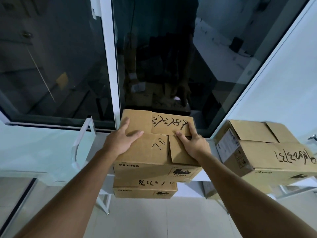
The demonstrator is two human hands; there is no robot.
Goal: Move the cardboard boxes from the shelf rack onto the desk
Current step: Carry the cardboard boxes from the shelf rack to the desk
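Observation:
A brown cardboard box with handwritten numbers on its flaps sits on the top level of a white shelf rack, in front of a dark window. My left hand lies flat on the left of its lid, fingers spread. My right hand presses on the right flaps, fingers curled over a flap edge. A second box stands to the right on the same level. A third box shows on the level below, mostly hidden by the top box.
The dark window with a white frame rises directly behind the boxes. White wall panels stand at the right. A glass panel with a handle is at the left. Pale tiled floor lies below.

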